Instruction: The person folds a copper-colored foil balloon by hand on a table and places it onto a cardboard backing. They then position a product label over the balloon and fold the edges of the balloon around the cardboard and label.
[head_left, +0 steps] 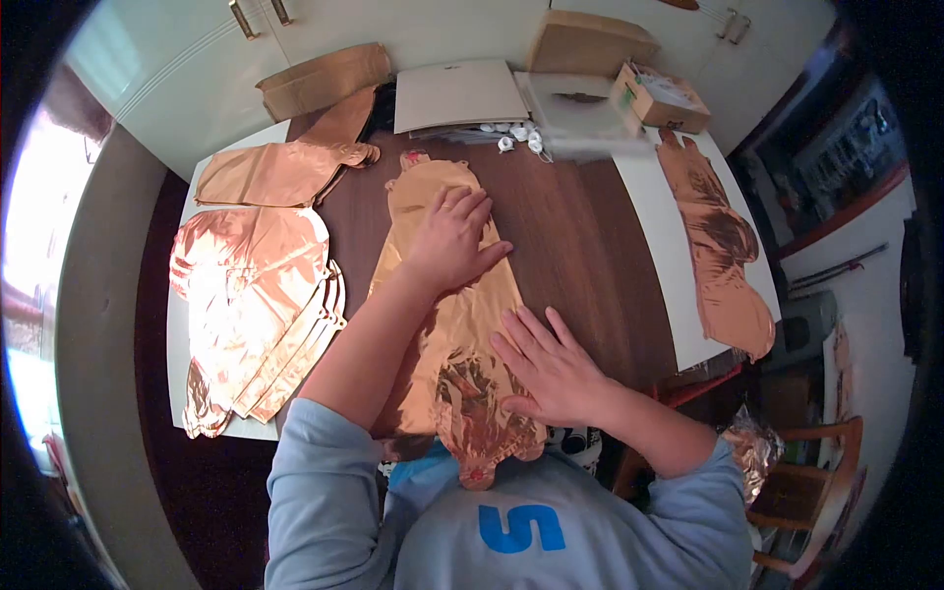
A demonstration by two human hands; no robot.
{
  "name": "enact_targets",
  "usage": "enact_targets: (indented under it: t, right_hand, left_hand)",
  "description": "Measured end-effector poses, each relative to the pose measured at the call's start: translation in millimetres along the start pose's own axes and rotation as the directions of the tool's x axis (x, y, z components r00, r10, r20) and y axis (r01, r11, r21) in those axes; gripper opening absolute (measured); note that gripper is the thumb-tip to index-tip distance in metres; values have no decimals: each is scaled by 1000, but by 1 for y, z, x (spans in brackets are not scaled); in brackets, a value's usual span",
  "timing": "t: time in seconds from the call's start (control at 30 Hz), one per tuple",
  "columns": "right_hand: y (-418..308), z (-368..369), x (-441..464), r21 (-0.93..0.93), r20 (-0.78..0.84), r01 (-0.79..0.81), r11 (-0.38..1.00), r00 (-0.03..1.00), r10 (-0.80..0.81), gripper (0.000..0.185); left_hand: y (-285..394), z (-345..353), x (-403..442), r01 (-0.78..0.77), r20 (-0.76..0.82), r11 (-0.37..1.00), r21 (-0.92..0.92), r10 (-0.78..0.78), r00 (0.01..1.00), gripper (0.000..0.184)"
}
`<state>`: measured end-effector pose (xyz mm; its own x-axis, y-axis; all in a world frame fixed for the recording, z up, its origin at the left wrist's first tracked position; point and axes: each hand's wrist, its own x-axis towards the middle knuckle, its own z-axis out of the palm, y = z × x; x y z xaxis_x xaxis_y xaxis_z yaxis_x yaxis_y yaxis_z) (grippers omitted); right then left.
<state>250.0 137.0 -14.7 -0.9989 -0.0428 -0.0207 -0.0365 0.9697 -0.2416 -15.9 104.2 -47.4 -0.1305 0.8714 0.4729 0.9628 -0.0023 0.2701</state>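
A long flat copper-coloured foil piece lies down the middle of the brown table, its lower end reaching the table's front edge by the shirt. My left hand rests flat on its upper part, fingers apart, thumb pointing right. Lower and to the right, my right hand lies with spread fingers on the foil's right edge. Neither hand grips anything. Small red marks show at the top and bottom tips of the foil. Beneath both palms the surface is hidden.
Stacked foil pieces cover the table's left side. Another foil piece lies on the right. At the back are a pale board, white rolls, clear plastic and an open box. A wooden chair stands right.
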Motion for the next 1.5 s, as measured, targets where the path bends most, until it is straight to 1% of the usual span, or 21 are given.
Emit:
enact_targets:
  t: [0.1, 0.27, 0.3, 0.33, 0.37, 0.4, 0.47, 0.5, 0.53, 0.57, 0.63, 0.73, 0.83, 0.9, 0.97, 1.03, 1.13, 1.23, 1.37, 1.4, 1.5]
  right_hand:
    - [1, 1, -1, 7, -5, 4, 1000, 1000, -4, 85]
    - [-1, -3, 0, 25, 55, -17, 1000, 998, 16, 84]
    - [1, -3, 2, 38, 49, -16, 999, 999, 14, 84]
    - [2, -4, 2, 51, 46, -11, 999, 999, 9, 84]
    - [2, -6, 2, 64, 41, -10, 998, 999, 8, 84]
    - [2, -6, 2, 77, 34, -14, 997, 999, 11, 84]
    - [4, -5, 0, 84, 1, 10, 996, 1000, -10, 82]
    - [4, -5, -1, 84, -16, 21, 996, 1000, -19, 82]
    - [4, -5, -1, 83, -22, 21, 996, 1000, -20, 81]
    - [4, -5, 0, 80, -27, 22, 997, 999, -20, 80]
    - [2, -4, -1, 73, -32, 24, 997, 999, -21, 79]
    - [2, -8, 0, 74, -7, 29, 997, 1000, -28, 77]
    - [2, -13, 0, 116, 8, 19, 993, 1000, -20, 76]
    - [2, -14, 3, 130, 5, 34, 991, 999, -35, 77]
    - [1, -16, 6, 142, 22, 30, 989, 999, -33, 77]
    - [-3, -21, 9, 146, 53, 6, 989, 998, -14, 79]
    - [5, -15, 7, 47, 89, 44, 998, 995, -48, 83]
    - [5, -16, 7, 115, 42, 32, 993, 998, -37, 86]
    - [9, -26, 7, 123, 60, 57, 991, 996, -64, 78]
    - [10, -25, 7, 117, 43, 60, 991, 997, -65, 76]
    - [14, -18, 10, 92, -6, 78, 993, 997, -78, 72]
  left_hand:
    - [0, -3, -2, 34, -10, 999, 14, -34, 999, 70]
    - [45, -87, -50, 318, -192, 881, -351, -400, 896, 53]
    - [55, -108, -75, 301, -192, 869, -392, -397, 897, 38]
    - [81, -134, -105, 404, -113, 828, -389, -478, 871, 23]
    - [96, -147, -140, 285, -216, 952, -109, -303, 928, 8]
    - [119, -154, -170, 444, -267, 855, -268, -509, 818, 15]
    - [149, -136, -243, 549, -303, 685, -479, -716, 629, 12]
    - [171, -124, -260, 514, -171, 375, -771, -900, 400, 16]
    - [180, -111, -279, 558, -152, 300, -774, -943, 297, 21]
    - [179, -94, -304, 554, -40, 116, -824, -988, 148, 34]
    - [180, -106, -282, 398, 377, -384, -833, -921, -98, 40]
    - [164, -94, -276, 270, 433, -380, -885, -884, 177, 39]
    - [164, -123, -240, 438, 102, 70, -896, -928, 357, 25]
    - [161, -144, -220, 519, -67, 449, -727, -799, 598, 23]
    - [153, -158, -192, 444, -136, 770, -459, -554, 821, 23]
    - [148, -145, -159, 232, -105, 856, -461, -312, 944, 23]
    - [157, -107, -135, 194, 276, 917, -350, -97, 956, 26]
    - [146, -111, -131, 201, 377, 885, -421, -30, 926, 32]
    - [115, -136, -141, 526, 466, 461, -715, -246, 850, 41]
    - [100, -128, -146, 417, 322, 747, -518, -282, 904, 51]
    - [90, -97, -149, 292, 182, 956, -25, -283, 942, 62]
